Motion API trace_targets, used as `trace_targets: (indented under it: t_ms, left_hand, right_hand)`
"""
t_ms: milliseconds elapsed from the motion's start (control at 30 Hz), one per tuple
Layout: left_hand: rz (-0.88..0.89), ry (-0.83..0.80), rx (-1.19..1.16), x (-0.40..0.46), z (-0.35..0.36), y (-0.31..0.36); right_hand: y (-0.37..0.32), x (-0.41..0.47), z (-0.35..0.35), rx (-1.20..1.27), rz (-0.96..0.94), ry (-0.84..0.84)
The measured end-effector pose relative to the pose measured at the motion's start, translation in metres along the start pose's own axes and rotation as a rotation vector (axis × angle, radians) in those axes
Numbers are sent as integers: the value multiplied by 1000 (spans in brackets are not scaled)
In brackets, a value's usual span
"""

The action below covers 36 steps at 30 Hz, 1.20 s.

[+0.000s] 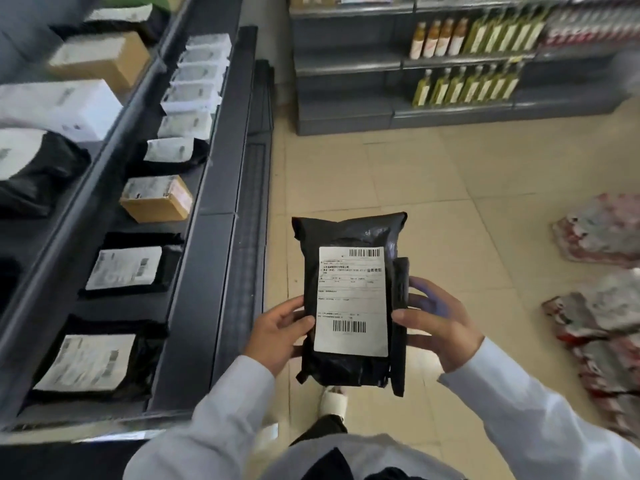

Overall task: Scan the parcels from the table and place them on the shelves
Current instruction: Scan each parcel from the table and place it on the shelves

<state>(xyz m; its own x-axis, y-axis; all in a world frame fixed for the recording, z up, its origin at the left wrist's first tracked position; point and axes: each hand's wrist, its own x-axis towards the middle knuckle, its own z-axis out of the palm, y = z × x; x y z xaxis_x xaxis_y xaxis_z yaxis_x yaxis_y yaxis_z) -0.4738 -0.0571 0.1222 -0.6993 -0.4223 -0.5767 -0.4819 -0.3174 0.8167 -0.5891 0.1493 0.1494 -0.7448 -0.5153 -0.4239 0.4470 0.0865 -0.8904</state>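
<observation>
On my left, dark shelves run away from me, loaded with parcels: black mailers with white labels, a cardboard box, and white packets further back. At centre I hold a black poly-bag parcel upright over the tiled floor, its white shipping label with two barcodes facing me. My left hand grips its left edge, thumb curled onto the front beside the label. My right hand clamps the right edge, thumb on the front, fingers behind. Across the aisle, bottles stand on grey shelving. Far right, red-and-white wrapped bundles lie on the floor.
</observation>
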Motion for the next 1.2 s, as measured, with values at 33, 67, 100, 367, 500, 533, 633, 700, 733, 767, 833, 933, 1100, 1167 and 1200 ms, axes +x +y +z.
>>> trace_targets:
  t_ms: [33,67,100,367,500,533,633,700,733,767,833,933,1100,1167,1200]
  left_hand:
    - [7,-9,12,17,4,15]
    - [13,-23,27,35,9,28]
    - [15,-36,40,51,15,42]
    - [47,-126,171,179,78,128]
    - [59,-53,210,248,108,177]
    - [56,-33,217,264,116,191]
    - [23,30,214,308,133,232]
    - [31,69,193,335,139,255]
    - [38,87,181,346,140,266]
    - [46,109,156,357,141,275]
    - [66,164,109,382,137,288]
    - [35,266,28,423,127,307]
    - [22,358,-28,511,102,347]
    - [44,352,-54,551,89,369]
    - [52,351,-80,571,82,382]
  right_hand:
    - [-11,14,-4,10,-12,15]
    - [-19,28,-10,18,-21,30]
    - [-26,42,-17,26,-27,48]
    - [-71,169,-76,128,-44,128]
    - [-107,254,-103,151,-34,84]
    - [-119,276,-109,156,-28,65]
    - [-158,336,-121,139,-15,9]
    - [-183,378,-128,144,-6,-31]
    - [-194,398,-129,133,2,-45]
    - [-204,417,-128,117,9,-61]
    - [-220,456,-122,96,19,-111]
    - [-240,510,-107,49,31,-176]
    - [-280,614,-76,-17,47,-216]
    - [-301,658,-60,-52,44,-219]
    - [-312,680,-51,-69,45,-214]
